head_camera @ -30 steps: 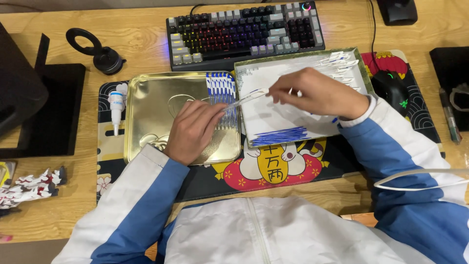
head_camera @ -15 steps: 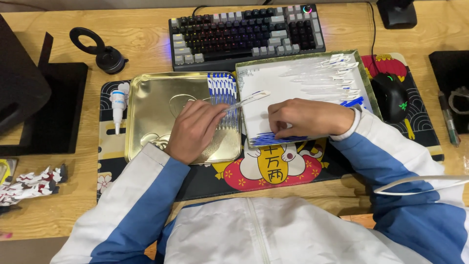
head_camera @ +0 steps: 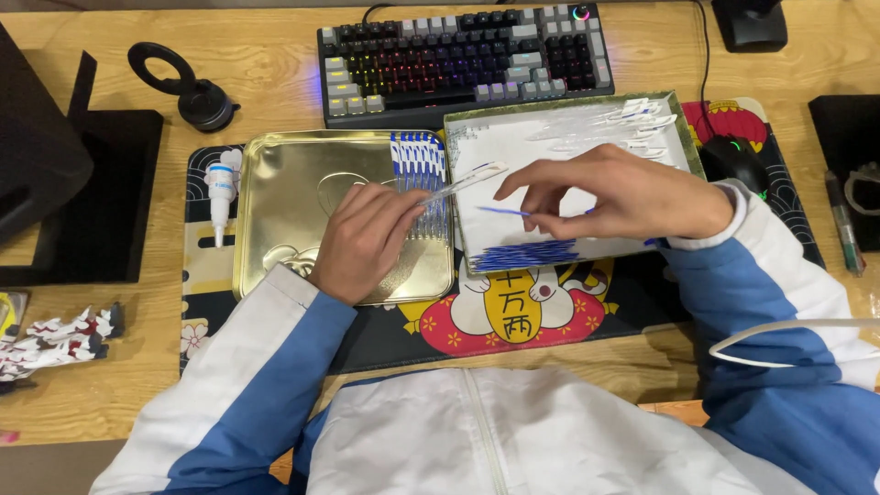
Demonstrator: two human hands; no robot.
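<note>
My left hand (head_camera: 367,240) rests over the gold tin tray (head_camera: 284,197), grip closed on a clear plastic sleeve (head_camera: 463,180) that sticks out to the right, twd the white tray (head_camera: 513,137). My right hand (head_camera: 612,194) hovers over that white tray, fingertips pinched shut on a thin blue stick (head_camera: 502,211), held level just above the tray floor. A heap of blue sticks (head_camera: 522,255) lies along the white tray's near edge; a pile of clear sleeves (head_camera: 632,124) sits in its far right corner. A row of filled white-and-blue sleeves (head_camera: 417,156) stands at the gold tray's right side, partly hidden by my left fingers.

Both trays sit on a black desk mat (head_camera: 550,316) w/ a red-and-yellow cartoon print, on the wooden surface (head_camera: 266,73). Behind: a backlit keyboard (head_camera: 463,60). Right of the white tray, a black mouse (head_camera: 733,158). Left of the gold tray, a small white glue bottle (head_camera: 221,188) w/ a blue label, lying nozzle twd me. Far left, a black ring stand (head_camera: 188,87).
</note>
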